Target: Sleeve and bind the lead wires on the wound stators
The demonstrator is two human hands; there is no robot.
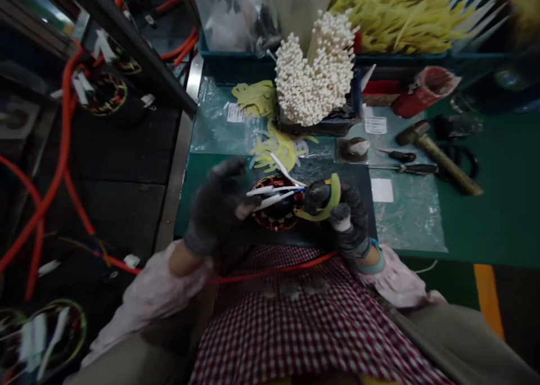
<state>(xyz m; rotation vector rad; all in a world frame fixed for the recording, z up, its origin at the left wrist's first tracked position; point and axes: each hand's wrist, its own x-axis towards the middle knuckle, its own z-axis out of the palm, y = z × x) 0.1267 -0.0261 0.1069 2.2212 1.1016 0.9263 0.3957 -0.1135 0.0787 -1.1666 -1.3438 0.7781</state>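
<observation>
On the dark mat sits a motor stator (275, 223), a round core with reddish copper windings. Several white insulating sleeves (270, 198) on its lead wires fan out above it, with blue wire showing near my right hand. My right hand (352, 219), in a dark grey glove, is closed on a curved yellow insulating strip (334, 193) beside the stator's right side. My left hand (217, 202), gloved and blurred, is at the stator's left, thumb and fingers apart. Its thumb is close to the sleeve ends; whether it touches them I cannot tell.
Beyond the stator lie loose yellow strips (276, 149) and a box of white-tipped sleeves (314, 73). A hammer (442, 160), a screwdriver (415, 168) and a red cup-like container (424, 93) are at the right. Orange hoses (65, 121) and more stators (103, 95) stand left of the bench.
</observation>
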